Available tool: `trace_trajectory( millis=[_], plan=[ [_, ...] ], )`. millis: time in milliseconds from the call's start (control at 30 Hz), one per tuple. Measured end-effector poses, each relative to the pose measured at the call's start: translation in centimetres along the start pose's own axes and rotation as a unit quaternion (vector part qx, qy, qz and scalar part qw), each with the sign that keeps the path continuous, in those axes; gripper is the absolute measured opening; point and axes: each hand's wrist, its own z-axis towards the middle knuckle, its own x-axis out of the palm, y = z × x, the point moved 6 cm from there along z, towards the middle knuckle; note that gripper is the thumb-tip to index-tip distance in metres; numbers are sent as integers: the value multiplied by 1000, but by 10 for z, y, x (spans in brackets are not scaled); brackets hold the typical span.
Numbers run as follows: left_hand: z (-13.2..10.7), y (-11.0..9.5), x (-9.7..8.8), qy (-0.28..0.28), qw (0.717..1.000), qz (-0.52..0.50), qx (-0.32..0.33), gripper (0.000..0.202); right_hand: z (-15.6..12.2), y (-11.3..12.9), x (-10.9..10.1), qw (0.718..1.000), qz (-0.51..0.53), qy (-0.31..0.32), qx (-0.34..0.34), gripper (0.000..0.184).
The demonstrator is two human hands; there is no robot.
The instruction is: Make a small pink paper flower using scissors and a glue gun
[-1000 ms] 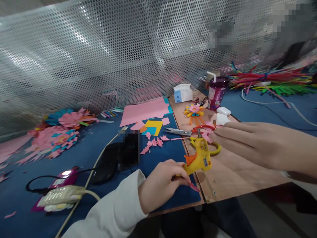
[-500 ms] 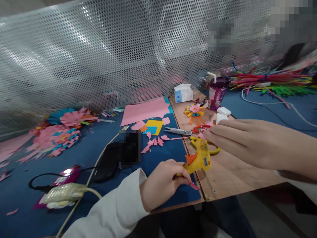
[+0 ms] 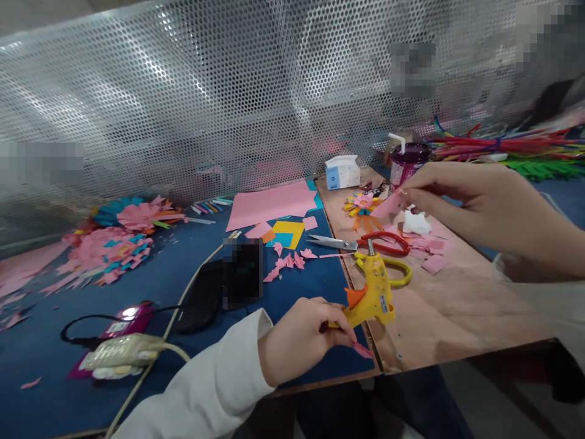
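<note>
My left hand [image 3: 304, 335] rests at the near edge of the blue mat, fingers pinched on a small folded pink paper piece [image 3: 362, 350]. A yellow glue gun [image 3: 372, 292] with an orange trigger stands right beside it on the wooden board [image 3: 439, 311]. My right hand [image 3: 475, 204] is lifted over the board, pinching a pink paper strip [image 3: 388, 205] between thumb and fingers. Below it lie red-handled scissors [image 3: 361, 244] and several pink paper scraps [image 3: 429, 250].
A small paper flower [image 3: 361, 204], a tissue box [image 3: 342, 171] and a purple cup with a straw [image 3: 406, 163] stand at the board's far end. Pink sheets [image 3: 272, 204], paper flowers [image 3: 114, 244], a power strip [image 3: 121, 352] and cables lie on the blue mat. A perforated metal screen [image 3: 205, 103] closes the back.
My right hand has risen from low over the scissors and glue gun toward the cup, now with a pink strip pinched in it. My left hand has stayed put.
</note>
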Motion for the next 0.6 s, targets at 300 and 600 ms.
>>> trace_trajectory(
  millis=[300,600],
  plan=[
    [-1,1,1,37,998,-24,-40,9,2,12,38,994,4,45,-98,24],
    [-2,-1,0,22,999,-11,-24,8,-8,22,36,1000,6,11,-23,21]
  ],
)
